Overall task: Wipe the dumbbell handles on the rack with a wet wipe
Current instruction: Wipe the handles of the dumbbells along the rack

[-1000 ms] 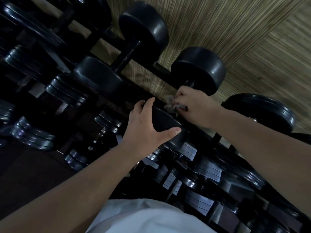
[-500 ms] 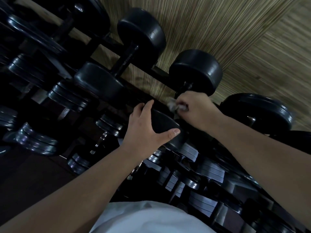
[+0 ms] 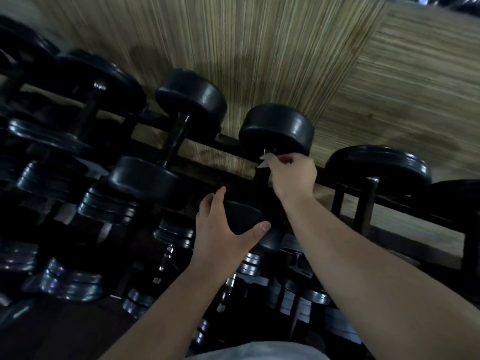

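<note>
Hidden: lower rack tiers (image 3: 181,255) at the bottom of the frame are dark and blurred; the handle under the right hand cannot be seen.
Left hand (image 3: 220,229): fingers spread, cupping the near head (image 3: 244,216) of the centre dumbbell.
Right hand (image 3: 293,175): fingers closed on a wet wipe (image 3: 264,161), just below the far head (image 3: 276,129).
Beyond: wood floor (image 3: 259,48).
</note>
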Demonstrator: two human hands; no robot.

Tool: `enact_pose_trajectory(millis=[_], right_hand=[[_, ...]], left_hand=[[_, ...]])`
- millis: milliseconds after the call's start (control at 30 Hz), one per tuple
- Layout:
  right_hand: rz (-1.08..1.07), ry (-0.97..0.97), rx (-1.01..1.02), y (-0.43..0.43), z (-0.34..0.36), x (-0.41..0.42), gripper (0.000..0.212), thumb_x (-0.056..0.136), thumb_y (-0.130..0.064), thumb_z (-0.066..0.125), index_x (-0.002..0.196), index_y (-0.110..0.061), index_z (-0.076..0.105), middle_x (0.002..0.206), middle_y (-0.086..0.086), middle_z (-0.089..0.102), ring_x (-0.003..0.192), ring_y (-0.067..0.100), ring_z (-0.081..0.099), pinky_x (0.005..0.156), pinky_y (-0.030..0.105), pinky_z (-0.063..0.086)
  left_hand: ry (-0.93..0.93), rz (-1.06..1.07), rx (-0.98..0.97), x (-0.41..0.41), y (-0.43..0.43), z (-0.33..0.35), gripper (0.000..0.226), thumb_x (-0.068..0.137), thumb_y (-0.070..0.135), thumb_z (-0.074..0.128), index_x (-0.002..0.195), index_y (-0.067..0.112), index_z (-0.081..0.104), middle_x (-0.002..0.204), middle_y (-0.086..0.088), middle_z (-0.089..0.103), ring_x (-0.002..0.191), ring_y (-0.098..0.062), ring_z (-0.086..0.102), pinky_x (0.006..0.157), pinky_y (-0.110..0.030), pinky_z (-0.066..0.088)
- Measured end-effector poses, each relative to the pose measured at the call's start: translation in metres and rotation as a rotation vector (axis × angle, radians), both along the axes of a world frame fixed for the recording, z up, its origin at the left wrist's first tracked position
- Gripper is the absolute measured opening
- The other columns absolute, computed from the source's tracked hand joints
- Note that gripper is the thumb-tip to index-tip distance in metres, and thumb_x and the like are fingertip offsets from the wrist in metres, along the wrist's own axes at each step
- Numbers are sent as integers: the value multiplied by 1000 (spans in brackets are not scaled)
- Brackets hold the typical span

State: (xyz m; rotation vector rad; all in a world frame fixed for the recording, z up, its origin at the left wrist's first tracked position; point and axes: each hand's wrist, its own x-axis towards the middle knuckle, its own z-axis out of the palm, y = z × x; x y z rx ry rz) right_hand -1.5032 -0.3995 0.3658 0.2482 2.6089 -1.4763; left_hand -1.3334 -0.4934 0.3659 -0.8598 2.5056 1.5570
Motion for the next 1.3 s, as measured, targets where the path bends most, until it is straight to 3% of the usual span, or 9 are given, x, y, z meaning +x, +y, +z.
enact_pose_trajectory(millis=[200, 267, 367, 567, 800, 933, 1067, 1167, 1300], right_hand=[[20, 19, -45, 4, -1, 6, 5, 87, -21, 75, 84, -17, 77, 75, -11, 72, 70, -3, 66, 62, 10, 47], [100, -16, -54, 12, -2, 13, 8, 89, -11, 72, 81, -14, 75, 67, -16, 67, 66, -13, 63, 59, 1, 42], [192, -59, 27, 19, -2, 14, 13, 86, -12, 76, 79, -21, 72, 71, -22, 60, 64, -8, 58, 53, -3, 36], [76, 107, -118, 11, 6, 2, 7, 87, -8, 75, 84, -12, 78, 67, -20, 63, 67, -26, 55, 61, -3, 38], [229, -12, 57, 23, -7, 24, 13, 85, -17, 79, 79, -28, 74, 80, -16, 65, 78, -1, 60, 61, 2, 38], [280, -12, 66, 23, -6, 26, 20, 87, -9, 72, 72, -23, 71, 72, -21, 64, 69, -9, 62, 58, 1, 38], [190, 78, 8, 15, 2, 7, 15, 88, -10, 71, 78, -20, 77, 73, -20, 71, 73, -16, 63, 72, 3, 48], [173, 97, -16, 15, 7, 1, 13, 91, -9, 70, 87, -19, 77, 78, -23, 66, 67, -28, 54, 64, -4, 40], [290, 187, 114, 19, 2, 16, 14, 90, -6, 70, 84, -16, 78, 85, -17, 64, 76, -9, 60, 67, -4, 38]], left_hand=[[-8, -24, -11, 0, -1, 2, 117, 71, 72, 78, 162, 39, 13, 166, 14, 14, 153, -11, 20, 116, -34, 33], [-2, -32, -17, -1, -1, 3, 116, 71, 69, 79, 162, 37, 14, 165, 13, 16, 148, -6, 23, 109, -28, 32], [-6, -34, -27, -1, 0, 3, 117, 72, 68, 79, 163, 36, 14, 164, 13, 17, 139, 0, 23, 106, -26, 31], [-35, -44, -28, -1, 0, 5, 119, 68, 77, 74, 162, 39, 13, 164, 17, 15, 151, -11, 24, 115, -32, 32], [-24, -28, -45, -1, 1, 0, 119, 67, 79, 72, 162, 36, 15, 165, 14, 16, 153, -13, 23, 115, -33, 32], [-20, -23, -40, -1, 1, 1, 116, 70, 74, 75, 162, 36, 15, 166, 14, 15, 153, -13, 22, 114, -33, 31], [-22, -27, -29, -1, 1, 2, 116, 72, 71, 77, 163, 36, 15, 167, 13, 14, 154, -14, 21, 113, -32, 30], [-21, -21, -23, 0, 1, 2, 116, 71, 72, 76, 163, 37, 15, 167, 14, 14, 153, -13, 22, 113, -32, 31], [-15, -18, -25, 0, 1, 0, 115, 72, 72, 76, 162, 36, 15, 167, 13, 14, 154, -14, 21, 113, -33, 31]])
